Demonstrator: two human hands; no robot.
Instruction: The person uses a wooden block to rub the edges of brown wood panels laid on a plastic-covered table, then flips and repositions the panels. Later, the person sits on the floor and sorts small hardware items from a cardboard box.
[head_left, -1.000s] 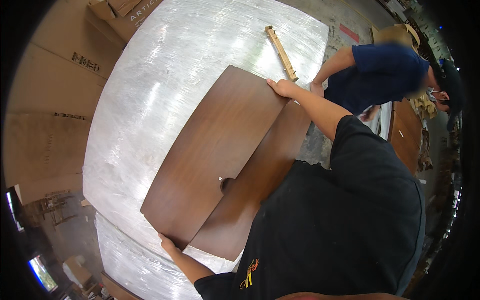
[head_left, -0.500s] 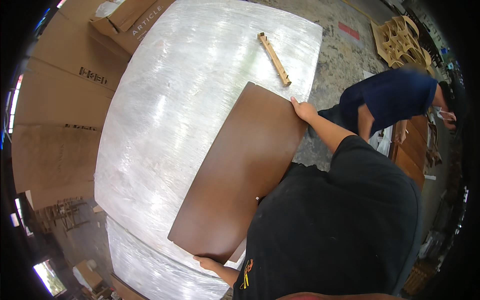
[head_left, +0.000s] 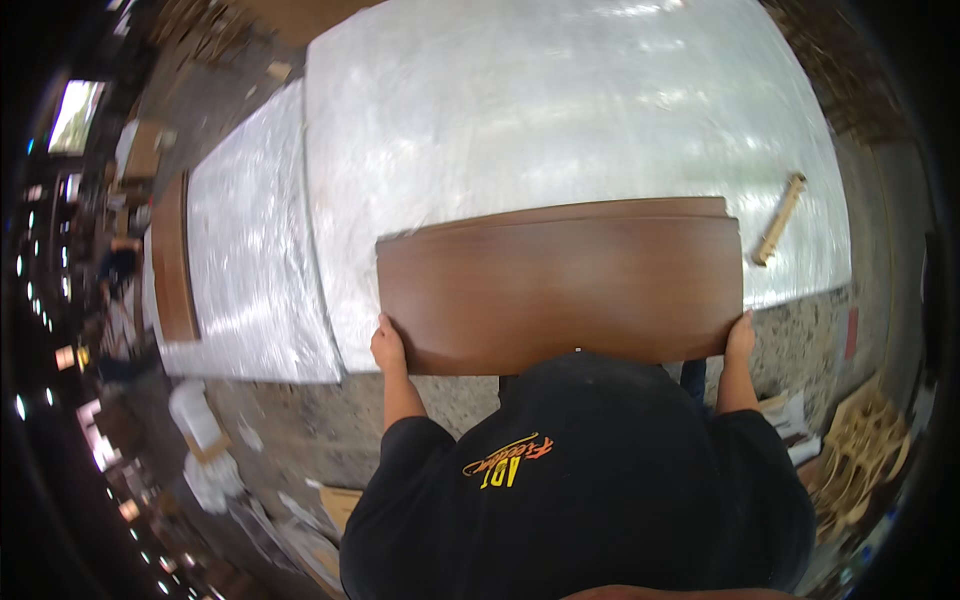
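A wide brown wooden panel (head_left: 560,285) lies crosswise in front of my body. My left hand (head_left: 389,345) grips its left end, thumb up along the edge and fingers partly hidden beneath. At the opposite end, my right hand (head_left: 740,338) holds the right edge near the front corner. Behind the panel's far edge shows a strip of similar brown wood (head_left: 640,208), perhaps a second panel underneath. Both rest on or just over a big table-like surface wrapped in clear plastic (head_left: 560,120); I cannot tell if the panel touches it.
A light wooden stick with small pegs (head_left: 780,220) lies on the wrapped surface at right. Further left, a brown board (head_left: 174,260) sits on a second wrapped surface (head_left: 245,240). Curved wooden frames (head_left: 860,455) stand at lower right; packing material (head_left: 205,440) litters the concrete floor.
The view has swung round, so the panel now lies nearly level across it instead of slanting. Both hands still hold its ends. The strip of wood behind its far edge has come into view.
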